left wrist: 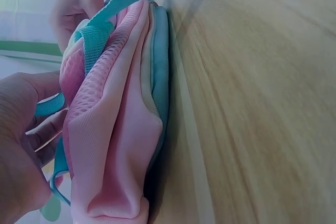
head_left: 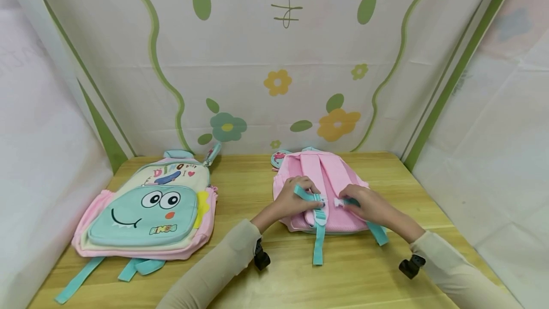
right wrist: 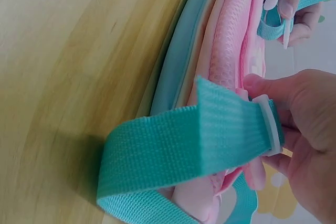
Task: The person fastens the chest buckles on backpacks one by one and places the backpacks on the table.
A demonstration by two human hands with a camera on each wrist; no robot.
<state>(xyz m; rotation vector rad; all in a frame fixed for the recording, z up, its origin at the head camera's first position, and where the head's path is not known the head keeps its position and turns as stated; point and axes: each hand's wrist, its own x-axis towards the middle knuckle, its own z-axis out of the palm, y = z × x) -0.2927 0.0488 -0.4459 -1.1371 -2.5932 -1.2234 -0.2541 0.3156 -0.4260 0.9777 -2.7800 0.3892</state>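
A pink backpack (head_left: pixel 346 221) lies with its shoulder-strap side up on the right part of the table. My left hand (head_left: pixel 293 199) pinches a white buckle half (right wrist: pixel 287 31) with teal webbing (head_left: pixel 320 247) threaded at one shoulder strap. Facing it, my right hand (head_left: pixel 370 203) grips the other white buckle half (head_left: pixel 338 202) by its teal strap (right wrist: pixel 157 150). A short gap separates the two halves in the head view. In the left wrist view, the bag's side hides most of the buckle.
On the left of the wooden table (head_left: pixel 246 194) lies a second backpack (head_left: pixel 141 213) with a teal dinosaur-face pocket, its teal straps trailing toward the near edge. A round charm (head_left: pixel 279 158) sits by the pink backpack's top. White flowered cloth walls (head_left: pixel 240 51) enclose the back and sides.
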